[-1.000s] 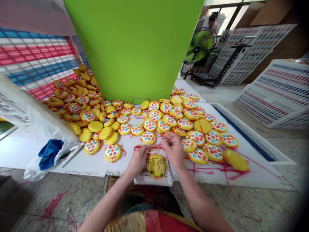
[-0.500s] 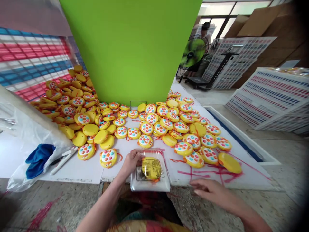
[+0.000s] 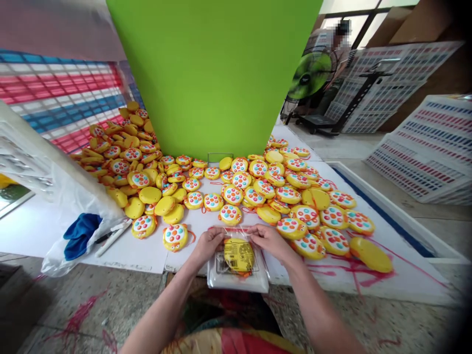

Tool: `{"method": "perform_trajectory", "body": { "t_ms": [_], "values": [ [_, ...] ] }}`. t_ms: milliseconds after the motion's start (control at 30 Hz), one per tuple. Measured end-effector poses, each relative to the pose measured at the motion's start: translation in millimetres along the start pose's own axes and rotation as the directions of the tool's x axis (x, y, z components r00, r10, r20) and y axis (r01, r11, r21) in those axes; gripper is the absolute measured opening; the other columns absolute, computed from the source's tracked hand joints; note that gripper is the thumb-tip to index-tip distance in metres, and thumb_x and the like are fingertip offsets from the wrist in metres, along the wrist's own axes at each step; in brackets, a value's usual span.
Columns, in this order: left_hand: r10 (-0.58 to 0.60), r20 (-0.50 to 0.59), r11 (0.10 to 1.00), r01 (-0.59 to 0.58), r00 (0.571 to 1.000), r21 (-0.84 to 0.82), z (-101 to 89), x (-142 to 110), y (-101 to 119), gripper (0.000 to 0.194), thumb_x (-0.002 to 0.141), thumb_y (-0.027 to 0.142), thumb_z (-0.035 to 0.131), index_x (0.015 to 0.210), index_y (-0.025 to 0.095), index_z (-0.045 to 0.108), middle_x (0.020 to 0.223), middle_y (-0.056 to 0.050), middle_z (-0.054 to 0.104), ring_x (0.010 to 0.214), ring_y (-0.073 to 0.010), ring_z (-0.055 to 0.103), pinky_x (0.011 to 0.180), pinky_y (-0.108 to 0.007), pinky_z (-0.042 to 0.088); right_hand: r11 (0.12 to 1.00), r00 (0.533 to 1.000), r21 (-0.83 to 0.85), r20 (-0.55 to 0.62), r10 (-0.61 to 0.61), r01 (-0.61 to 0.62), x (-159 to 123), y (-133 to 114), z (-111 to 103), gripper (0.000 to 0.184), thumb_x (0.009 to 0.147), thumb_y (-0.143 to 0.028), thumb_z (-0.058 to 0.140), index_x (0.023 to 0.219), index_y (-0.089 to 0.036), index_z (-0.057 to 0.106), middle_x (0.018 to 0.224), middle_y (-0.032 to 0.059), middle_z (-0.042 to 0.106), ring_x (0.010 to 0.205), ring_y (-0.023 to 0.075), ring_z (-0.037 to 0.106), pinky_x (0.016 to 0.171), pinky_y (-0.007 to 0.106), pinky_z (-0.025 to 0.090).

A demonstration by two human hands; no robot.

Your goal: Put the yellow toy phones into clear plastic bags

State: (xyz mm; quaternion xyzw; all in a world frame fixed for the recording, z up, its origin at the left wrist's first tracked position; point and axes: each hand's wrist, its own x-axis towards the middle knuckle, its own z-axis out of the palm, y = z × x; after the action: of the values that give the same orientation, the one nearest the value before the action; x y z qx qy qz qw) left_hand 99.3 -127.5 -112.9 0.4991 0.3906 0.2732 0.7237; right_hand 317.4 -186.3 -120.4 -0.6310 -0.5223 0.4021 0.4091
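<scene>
Progress: one yellow animal-shaped toy (image 3: 239, 254) is already inside the clear plastic bag (image 3: 260, 278), back side up, its printed label lying over it. The bag lies flat at the near edge of the white table (image 3: 147, 260), right in front of you. Its upper edge looks unfinished: you have your left hand (image 3: 209, 244) at one side of it and your right hand (image 3: 271, 241) at the other, and no closed seam can be made out.

Fingers: on both hands your thumb and forefinger are pinched together on the film at the upper edge; the other fingers are partly curled. Whether the film is folded there cannot be told.

Remaining: many loose toys (image 3: 230, 215) lie unbagged between the bag and the green panel (image 3: 214, 73), some showing coloured buttons, others plain backs. A deeper heap (image 3: 120, 167) sits on the left, and pink strands (image 3: 346, 265) lie on the right.

Change vs. half a second ago: your right hand was off the bag, out past the table edge with fingers extended; it is now on the upper edge, opposite your left. The toy was in the bag in both views
</scene>
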Motion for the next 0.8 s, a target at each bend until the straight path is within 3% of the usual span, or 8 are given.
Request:
{"method": "perform_trajectory", "body": {
  "t_ms": [167, 333, 433, 600, 700, 800],
  "values": [
    [-0.067, 0.076, 0.988, 0.077, 0.995, -0.135, -4.2, -0.6, 4.3, 0.043, 0.070, 0.040, 0.072, 0.105, 0.016, 0.064, 0.100, -0.008, 0.069, 0.078, -0.0146, 0.064, 0.072, -0.027, 0.049, 0.951, 0.990, 0.281, -0.016, 0.138, -0.128, -19.9, 6.1, -11.9, 0.023, 0.073, -0.032, 0.062, 0.091, -0.018, 0.064, 0.071, -0.0007, 0.064, 0.060, 0.0119, 0.054, 0.054, 0.023, 0.041],
    [-0.015, 0.001, 0.999, 0.015, 1.000, -0.045, -4.8, -1.1, 4.5, 0.012, 0.071, 0.027, 0.060, 0.072, 0.014, 0.061, 0.064, 0.000, 0.062, 0.051, -0.0080, 0.050, 0.050, -0.019, 0.036, 0.932, 0.985, 0.341, -0.065, 0.157, -0.126, -24.8, 13.6, -8.6, 0.013, 0.068, -0.029, 0.064, 0.073, -0.017, 0.064, 0.066, -0.0011, 0.061, 0.058, 0.0108, 0.051, 0.056, 0.023, 0.040],
    [0.011, 0.007, 0.999, -0.011, 1.000, -0.051, -5.1, -2.8, 5.6, 0.016, 0.071, 0.029, 0.055, 0.063, 0.015, 0.054, 0.055, 0.002, 0.055, 0.051, -0.0101, 0.050, 0.050, -0.020, 0.035, 0.923, 0.983, 0.361, -0.074, 0.168, -0.131, -22.3, 14.2, -6.7, 0.015, 0.068, -0.032, 0.064, 0.069, -0.018, 0.060, 0.065, -0.0015, 0.061, 0.058, 0.0111, 0.052, 0.055, 0.023, 0.040],
    [0.036, -0.035, 0.999, -0.037, 0.999, -0.019, -2.4, -4.6, 5.6, 0.033, 0.072, 0.040, 0.060, 0.056, 0.017, 0.045, 0.057, 0.002, 0.055, 0.060, -0.0127, 0.053, 0.057, -0.022, 0.040, 0.863, 0.970, 0.467, -0.045, 0.239, -0.191, -20.6, 11.4, -3.3, 0.036, 0.078, -0.052, 0.056, 0.095, -0.021, 0.057, 0.070, -0.0004, 0.065, 0.049, 0.0099, 0.050, 0.046, 0.022, 0.035],
    [0.036, -0.051, 0.999, -0.037, 0.998, -0.018, 1.8, -3.5, 1.5, 0.035, 0.069, 0.039, 0.067, 0.058, 0.018, 0.042, 0.057, 0.004, 0.053, 0.059, -0.0107, 0.053, 0.055, -0.020, 0.038, 0.916, 0.986, 0.369, 0.009, 0.165, -0.156, -22.9, 7.2, -0.7, 0.041, 0.076, -0.049, 0.063, 0.105, -0.020, 0.057, 0.069, -0.0023, 0.062, 0.047, 0.0081, 0.048, 0.045, 0.021, 0.036],
    [0.066, -0.071, 0.997, -0.068, 0.995, -0.022, 5.2, -1.9, -3.0, 0.033, 0.066, 0.031, 0.070, 0.063, 0.019, 0.040, 0.056, 0.008, 0.049, 0.053, -0.0073, 0.051, 0.054, -0.018, 0.039, 0.938, 0.993, 0.330, -0.003, 0.114, -0.107, -25.2, -1.9, -13.9, 0.047, 0.075, -0.045, 0.065, 0.113, -0.019, 0.055, 0.068, -0.0017, 0.063, 0.047, 0.0091, 0.050, 0.046, 0.022, 0.039]
  ]
}}
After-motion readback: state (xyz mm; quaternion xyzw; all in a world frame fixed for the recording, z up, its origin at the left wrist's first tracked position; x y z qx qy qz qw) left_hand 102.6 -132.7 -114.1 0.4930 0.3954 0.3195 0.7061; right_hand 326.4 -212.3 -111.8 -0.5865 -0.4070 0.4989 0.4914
